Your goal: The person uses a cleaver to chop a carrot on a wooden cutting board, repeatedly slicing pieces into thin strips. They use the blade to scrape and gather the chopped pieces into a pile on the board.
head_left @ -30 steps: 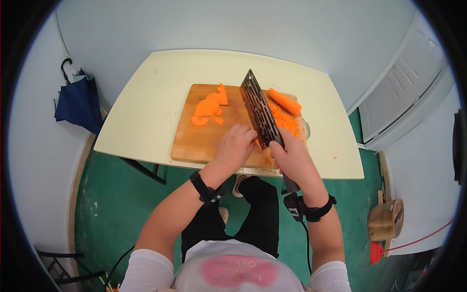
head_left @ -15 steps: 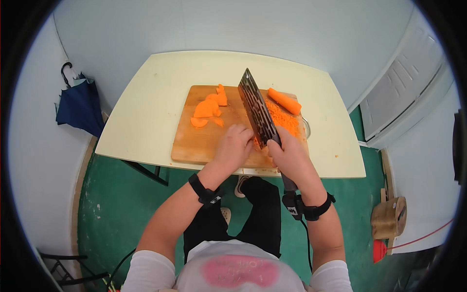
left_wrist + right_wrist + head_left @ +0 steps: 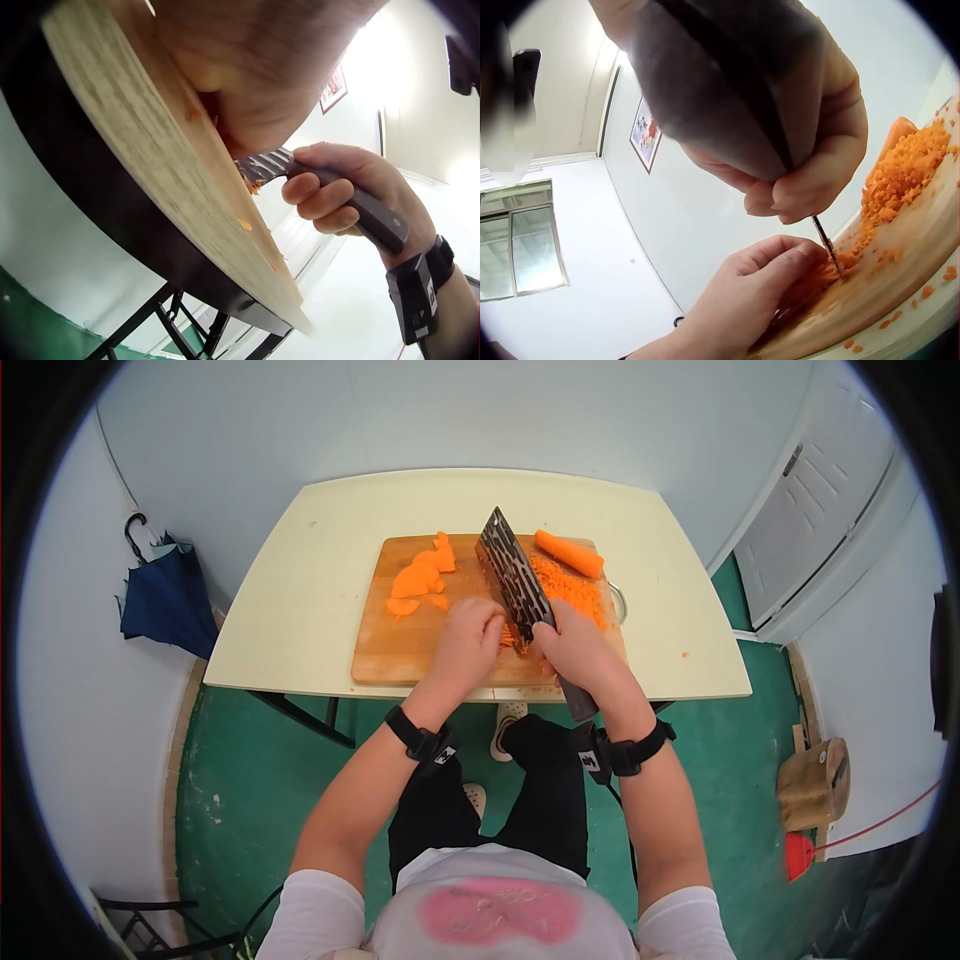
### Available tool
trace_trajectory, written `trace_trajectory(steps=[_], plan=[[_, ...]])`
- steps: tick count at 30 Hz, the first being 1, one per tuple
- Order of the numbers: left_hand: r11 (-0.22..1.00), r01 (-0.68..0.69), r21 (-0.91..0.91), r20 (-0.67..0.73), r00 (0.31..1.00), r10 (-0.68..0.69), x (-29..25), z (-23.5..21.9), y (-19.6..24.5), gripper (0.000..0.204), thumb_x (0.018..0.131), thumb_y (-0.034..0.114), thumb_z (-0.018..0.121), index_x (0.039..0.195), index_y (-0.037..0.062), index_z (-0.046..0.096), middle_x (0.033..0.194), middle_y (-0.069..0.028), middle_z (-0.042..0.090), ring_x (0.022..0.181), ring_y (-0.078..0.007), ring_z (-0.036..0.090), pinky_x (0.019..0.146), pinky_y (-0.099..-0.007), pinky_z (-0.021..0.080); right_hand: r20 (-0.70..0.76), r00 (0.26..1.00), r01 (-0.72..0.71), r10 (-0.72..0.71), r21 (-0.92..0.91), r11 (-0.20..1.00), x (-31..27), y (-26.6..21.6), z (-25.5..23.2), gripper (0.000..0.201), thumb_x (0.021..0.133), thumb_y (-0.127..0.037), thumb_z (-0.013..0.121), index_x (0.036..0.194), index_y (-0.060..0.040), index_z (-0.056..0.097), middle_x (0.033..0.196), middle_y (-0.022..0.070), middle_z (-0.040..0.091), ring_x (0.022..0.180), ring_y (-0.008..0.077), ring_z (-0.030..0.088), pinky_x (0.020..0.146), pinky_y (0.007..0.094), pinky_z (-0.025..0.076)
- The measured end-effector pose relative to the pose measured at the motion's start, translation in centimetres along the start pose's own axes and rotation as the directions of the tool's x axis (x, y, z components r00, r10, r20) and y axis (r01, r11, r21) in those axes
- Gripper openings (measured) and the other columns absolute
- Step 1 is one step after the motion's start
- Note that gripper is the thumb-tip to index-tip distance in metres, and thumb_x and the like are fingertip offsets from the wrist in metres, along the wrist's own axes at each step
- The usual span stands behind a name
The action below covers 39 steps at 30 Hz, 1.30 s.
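Note:
My right hand (image 3: 582,648) grips the dark handle of a cleaver (image 3: 515,582), its patterned blade standing edge-down on the wooden cutting board (image 3: 388,652). Close to the blade's left side, my left hand (image 3: 468,642) bends its fingers over cut carrot strips (image 3: 810,285) and holds them against the board. Its fingertips are partly hidden in the head view. Finely chopped carrot (image 3: 570,590) is heaped right of the blade, with a peeled carrot piece (image 3: 570,554) behind it. Several carrot slices (image 3: 415,580) lie at the board's left.
The board rests on a pale table (image 3: 290,590), near its front edge, with a metal ring handle (image 3: 619,602) at its right end. Carrot crumbs lie along the front. A blue umbrella (image 3: 165,595) hangs on the left wall; a wooden stump (image 3: 812,785) stands on the floor at right.
The head view has shifted a little. Both hands appear slightly higher on the board, with the cleaver still upright beside the left hand and more carrot strips showing between them.

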State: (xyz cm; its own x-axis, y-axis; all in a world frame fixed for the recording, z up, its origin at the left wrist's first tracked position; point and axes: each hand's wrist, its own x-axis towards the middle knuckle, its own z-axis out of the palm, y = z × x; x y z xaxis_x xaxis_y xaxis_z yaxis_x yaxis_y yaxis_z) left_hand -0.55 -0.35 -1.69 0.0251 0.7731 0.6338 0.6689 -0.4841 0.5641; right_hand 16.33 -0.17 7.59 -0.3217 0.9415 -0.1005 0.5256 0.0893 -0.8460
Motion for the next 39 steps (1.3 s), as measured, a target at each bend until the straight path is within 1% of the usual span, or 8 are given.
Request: trace_trajectory(steps=[16,19,22,24,31,34,37,39], plan=[[0.992,-0.101,0.081,0.060,0.994,0.097,-0.1,-0.8,0.6,0.013,0.074,0.002,0.071,0.083,0.0023,0.061,0.083,-0.0116,0.061,0.085,-0.0325,0.057,0.074,-0.0398,0.047,-0.105,0.973,0.199,-0.204,-0.052,0.979,-0.3,1.7,0.7,0.022,0.088,-0.012,0.052,0.098,0.0066,0.054,0.080,0.0272,0.063,0.076,0.0425,0.063,0.072,0.0476,0.050],[0.993,-0.093,0.076,0.049,0.995,0.089,-0.1,-0.8,0.6,0.013,0.074,0.002,0.070,0.082,0.0025,0.061,0.082,-0.0117,0.061,0.085,-0.0325,0.057,0.074,-0.0401,0.047,-0.171,0.955,0.223,-0.241,-0.116,0.968,-1.3,1.2,0.5,0.019,0.090,-0.012,0.051,0.098,0.0048,0.055,0.068,0.0124,0.059,0.052,0.0196,0.059,0.052,0.0349,0.048],[0.994,-0.080,0.079,0.056,0.996,0.075,0.1,-0.6,0.7,0.011,0.074,0.002,0.070,0.081,0.0029,0.061,0.082,-0.0119,0.060,0.085,-0.0332,0.057,0.074,-0.0408,0.047,-0.107,0.967,0.217,-0.231,-0.130,0.968,-1.7,0.7,0.5,0.018,0.090,-0.012,0.052,0.096,0.0048,0.054,0.069,0.0151,0.059,0.053,0.0220,0.060,0.054,0.0362,0.049],[0.995,-0.058,0.082,0.071,0.996,0.052,0.2,-0.6,0.5,0.010,0.073,0.002,0.069,0.080,0.0032,0.062,0.081,-0.0120,0.060,0.085,-0.0339,0.056,0.075,-0.0414,0.047,-0.056,0.985,0.155,-0.165,-0.144,0.977,-1.8,0.3,0.8,0.019,0.088,-0.014,0.052,0.094,0.0042,0.056,0.085,0.0285,0.063,0.085,0.0448,0.062,0.076,0.0506,0.049],[0.991,-0.105,0.078,0.102,0.990,0.097,0.3,-1.0,0.5,0.011,0.076,0.002,0.068,0.084,0.0020,0.061,0.082,-0.0135,0.059,0.083,-0.0344,0.057,0.073,-0.0416,0.047,-0.067,0.977,0.177,-0.205,-0.293,0.940,0.9,-0.3,0.8,0.021,0.087,-0.015,0.051,0.093,0.0045,0.057,0.086,0.0285,0.063,0.087,0.0448,0.061,0.077,0.0503,0.048],[0.989,-0.122,0.088,0.093,0.989,0.114,0.1,-1.4,0.6,0.011,0.076,0.002,0.068,0.084,0.0014,0.060,0.082,-0.0143,0.059,0.082,-0.0356,0.057,0.072,-0.0420,0.046,-0.053,0.987,0.148,-0.153,-0.084,0.985,0.7,0.6,0.8,0.021,0.087,-0.014,0.051,0.093,0.0049,0.057,0.086,0.0288,0.063,0.086,0.0447,0.062,0.076,0.0502,0.048],[0.990,-0.101,0.102,0.074,0.993,0.094,0.0,-1.3,0.7,0.012,0.076,0.001,0.068,0.085,0.0013,0.060,0.083,-0.0146,0.058,0.083,-0.0362,0.057,0.072,-0.0418,0.047,-0.113,0.968,0.217,-0.224,-0.074,0.973,-0.5,1.0,1.1,0.019,0.090,-0.014,0.049,0.092,0.0039,0.054,0.071,0.0171,0.059,0.056,0.0259,0.061,0.057,0.0390,0.049],[0.988,-0.091,0.123,0.083,0.993,0.081,-0.2,-1.0,0.5,0.012,0.076,0.001,0.067,0.085,0.0014,0.060,0.084,-0.0146,0.058,0.084,-0.0361,0.057,0.073,-0.0414,0.047,-0.100,0.974,0.197,-0.204,-0.072,0.978,-1.5,0.5,0.9,0.020,0.087,-0.015,0.052,0.093,0.0044,0.056,0.085,0.0283,0.063,0.085,0.0450,0.062,0.076,0.0508,0.048]])
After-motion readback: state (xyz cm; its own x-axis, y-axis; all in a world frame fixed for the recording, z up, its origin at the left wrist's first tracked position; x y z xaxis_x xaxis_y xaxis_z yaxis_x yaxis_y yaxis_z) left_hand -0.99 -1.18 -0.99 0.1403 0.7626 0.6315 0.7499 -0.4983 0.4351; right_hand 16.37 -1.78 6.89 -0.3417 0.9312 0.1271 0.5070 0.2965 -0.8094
